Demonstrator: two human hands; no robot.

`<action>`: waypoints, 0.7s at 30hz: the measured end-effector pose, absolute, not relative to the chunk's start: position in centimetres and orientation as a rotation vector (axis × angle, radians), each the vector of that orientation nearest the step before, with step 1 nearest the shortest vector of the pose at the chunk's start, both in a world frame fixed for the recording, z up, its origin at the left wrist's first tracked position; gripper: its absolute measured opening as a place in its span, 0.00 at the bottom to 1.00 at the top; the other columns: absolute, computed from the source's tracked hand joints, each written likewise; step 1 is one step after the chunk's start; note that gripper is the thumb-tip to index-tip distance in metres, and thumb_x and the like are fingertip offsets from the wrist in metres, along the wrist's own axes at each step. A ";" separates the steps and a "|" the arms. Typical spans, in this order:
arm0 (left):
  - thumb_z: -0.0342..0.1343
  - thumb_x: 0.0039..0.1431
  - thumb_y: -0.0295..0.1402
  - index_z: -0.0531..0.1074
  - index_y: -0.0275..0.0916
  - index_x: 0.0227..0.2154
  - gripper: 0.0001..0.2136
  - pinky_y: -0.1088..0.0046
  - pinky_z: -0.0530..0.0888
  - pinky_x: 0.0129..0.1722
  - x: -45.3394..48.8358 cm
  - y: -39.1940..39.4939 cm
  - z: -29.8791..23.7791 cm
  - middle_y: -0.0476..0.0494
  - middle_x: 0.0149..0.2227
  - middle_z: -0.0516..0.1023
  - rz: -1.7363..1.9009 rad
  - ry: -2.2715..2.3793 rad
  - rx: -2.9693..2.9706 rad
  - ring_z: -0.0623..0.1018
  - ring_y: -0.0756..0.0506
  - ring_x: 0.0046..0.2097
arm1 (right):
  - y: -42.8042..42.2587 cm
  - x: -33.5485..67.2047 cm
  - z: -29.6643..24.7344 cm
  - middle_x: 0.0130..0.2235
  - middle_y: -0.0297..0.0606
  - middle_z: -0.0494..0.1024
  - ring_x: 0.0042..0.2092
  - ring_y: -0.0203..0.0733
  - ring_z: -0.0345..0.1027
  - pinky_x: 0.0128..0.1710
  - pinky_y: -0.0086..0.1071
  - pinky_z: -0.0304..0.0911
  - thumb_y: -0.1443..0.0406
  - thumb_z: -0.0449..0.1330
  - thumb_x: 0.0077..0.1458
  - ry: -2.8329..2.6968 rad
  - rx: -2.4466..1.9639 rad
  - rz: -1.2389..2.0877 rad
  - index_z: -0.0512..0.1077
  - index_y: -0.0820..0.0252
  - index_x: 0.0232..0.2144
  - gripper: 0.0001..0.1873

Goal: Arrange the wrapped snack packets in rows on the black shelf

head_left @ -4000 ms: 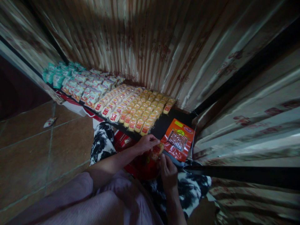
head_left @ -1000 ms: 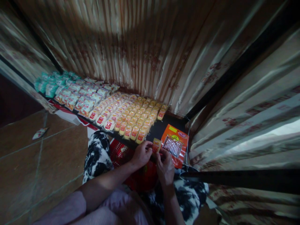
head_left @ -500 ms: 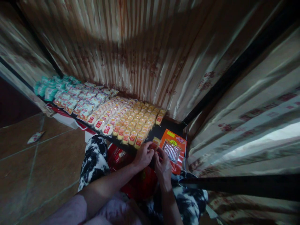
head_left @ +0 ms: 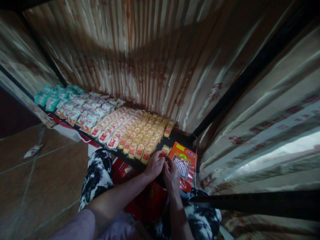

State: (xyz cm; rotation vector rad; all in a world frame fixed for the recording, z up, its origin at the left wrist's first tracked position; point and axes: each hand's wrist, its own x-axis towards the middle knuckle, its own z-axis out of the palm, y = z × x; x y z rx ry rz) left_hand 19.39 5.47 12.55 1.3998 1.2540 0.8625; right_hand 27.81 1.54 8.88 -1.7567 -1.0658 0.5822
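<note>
My left hand [head_left: 155, 165] and my right hand [head_left: 171, 173] meet at the near edge of the black shelf [head_left: 178, 136]. Their fingertips pinch together, a small reddish bit showing between them; what it is I cannot make out. Just beyond the fingers lies a single yellow wrapped snack [head_left: 166, 149]. To the right of my right hand is a flat orange snack bag [head_left: 187, 183] with a clear window. Rows of yellow wrapped snacks [head_left: 140, 133] and pale wrapped snacks [head_left: 112, 142] lie left of the hands.
White printed packets [head_left: 88, 120] and teal packets [head_left: 52, 103] fill the shelf's far left. A red basket [head_left: 120, 171] sits below, between my knees. Pleated curtains [head_left: 150, 60] hang behind and at the right. A dark bar [head_left: 255, 203] crosses at right. One packet [head_left: 33, 151] lies on the tiled floor.
The view has shifted slightly, so the shelf goods sit a little lower and further left. My hands stay together at the same spot, with the fingers slightly rearranged.
</note>
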 end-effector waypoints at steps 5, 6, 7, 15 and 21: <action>0.46 0.54 0.26 0.69 0.36 0.45 0.15 0.69 0.68 0.53 20.0 5.9 12.7 0.41 0.46 0.76 0.864 1.286 1.407 0.73 0.46 0.49 | 2.2 27.9 9.4 0.47 0.49 0.75 0.47 0.50 0.69 0.48 0.44 0.61 0.53 0.47 0.50 -1.079 -1.740 0.584 0.70 0.63 0.48 0.28; 0.46 0.54 0.26 0.69 0.36 0.45 0.16 0.68 0.67 0.53 20.2 6.0 12.7 0.41 0.47 0.75 0.863 1.281 1.409 0.73 0.46 0.50 | 2.4 27.9 9.4 0.47 0.50 0.75 0.48 0.51 0.68 0.48 0.44 0.61 0.53 0.47 0.50 -1.079 -1.739 0.588 0.70 0.64 0.48 0.29; 0.45 0.54 0.26 0.68 0.35 0.46 0.16 0.68 0.67 0.54 20.3 6.1 12.7 0.40 0.47 0.74 0.864 1.278 1.412 0.72 0.46 0.50 | 2.5 28.0 9.4 0.48 0.51 0.74 0.49 0.52 0.68 0.49 0.45 0.61 0.53 0.47 0.50 -1.077 -1.744 0.589 0.69 0.65 0.48 0.30; 0.45 0.54 0.25 0.67 0.34 0.45 0.16 0.68 0.66 0.55 21.4 6.9 12.5 0.37 0.48 0.72 0.925 1.300 1.496 0.71 0.45 0.52 | 3.6 28.4 9.0 0.47 0.51 0.75 0.46 0.51 0.70 0.45 0.43 0.63 0.54 0.49 0.49 -1.074 -1.682 0.607 0.69 0.64 0.49 0.29; 0.45 0.55 0.26 0.67 0.33 0.46 0.15 0.68 0.66 0.55 22.4 8.1 11.8 0.35 0.49 0.72 0.916 1.307 1.464 0.71 0.44 0.53 | 4.5 28.8 8.7 0.46 0.51 0.75 0.46 0.50 0.70 0.45 0.42 0.62 0.54 0.48 0.49 -1.058 -1.733 0.528 0.70 0.64 0.47 0.28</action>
